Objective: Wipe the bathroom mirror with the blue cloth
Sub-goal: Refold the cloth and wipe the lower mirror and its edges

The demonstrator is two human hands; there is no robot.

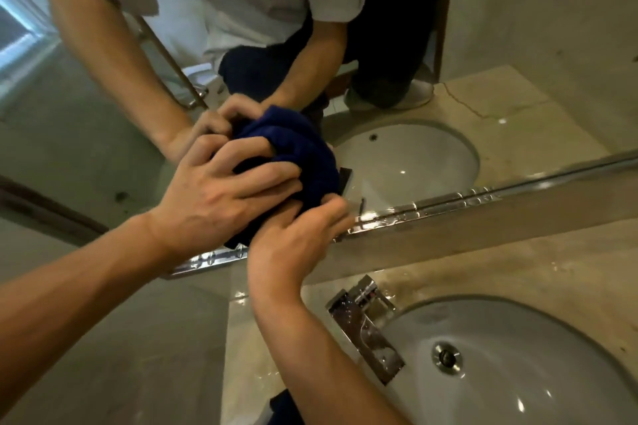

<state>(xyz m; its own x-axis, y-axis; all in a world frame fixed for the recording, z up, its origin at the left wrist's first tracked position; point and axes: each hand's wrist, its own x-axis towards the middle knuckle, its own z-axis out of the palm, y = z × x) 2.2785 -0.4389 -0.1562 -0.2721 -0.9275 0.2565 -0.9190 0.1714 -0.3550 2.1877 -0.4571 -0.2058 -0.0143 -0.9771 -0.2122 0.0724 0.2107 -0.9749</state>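
The blue cloth (310,166) is bunched up against the lower part of the bathroom mirror (518,28), just above its chrome bottom frame (483,198). My left hand (221,190) grips the cloth from the left with curled fingers. My right hand (297,235) holds the cloth's lower edge from below, fingers curled near the frame. The mirror reflects both hands, the cloth and the person's torso.
Below the mirror lies a wet beige stone counter (518,266) with an oval white sink (518,373) and a chrome faucet (366,324) close to my right forearm. A tiled wall (86,338) stands at the left. A dark blue object (286,407) shows at the bottom edge.
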